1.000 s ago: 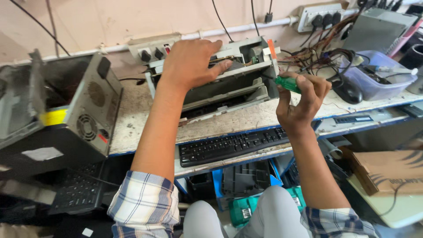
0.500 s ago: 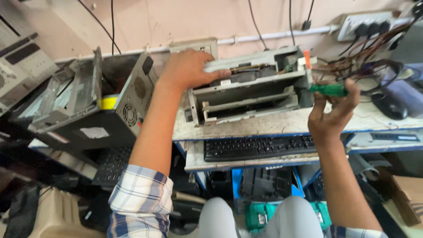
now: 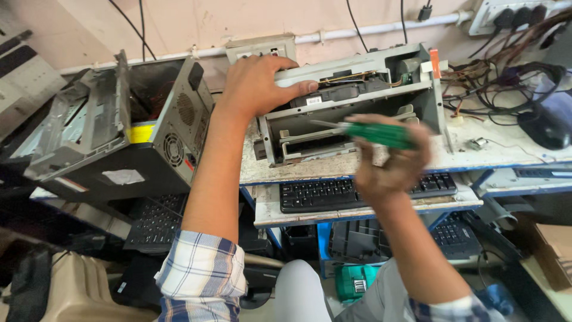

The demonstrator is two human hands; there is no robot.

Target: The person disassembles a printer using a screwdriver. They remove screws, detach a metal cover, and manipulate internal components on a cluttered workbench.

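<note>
While the left hand (image 3: pixel 256 83) presses down on the top edge of the chassis (image 3: pixel 351 107), fingers curled over its rim and thumb along the front, the right hand (image 3: pixel 387 164) hovers just in front of the chassis with its fingers closed round a screwdriver (image 3: pixel 372 132). That tool lies nearly level, its long axis running left to right: the green handle sits in the fist and the thin metal shaft pokes out to the left, its tip just before the open face of the chassis, below the left thumb. So the right hand is the nearer one to the bay, and the bay lies beyond and slightly left of its fingers.

Grey and boxy, the chassis is a stripped metal frame lying on its side on the bench (image 3: pixel 488 152), with a black drive unit and a small orange tab near its right end. Left of the chassis stands an opened computer case (image 3: pixel 131 137); below it a black keyboard (image 3: pixel 333 192) rests on a pull-out shelf. Right of the chassis lie tangled cables (image 3: pixel 494 83) and a mouse (image 3: pixel 545 128).
</note>
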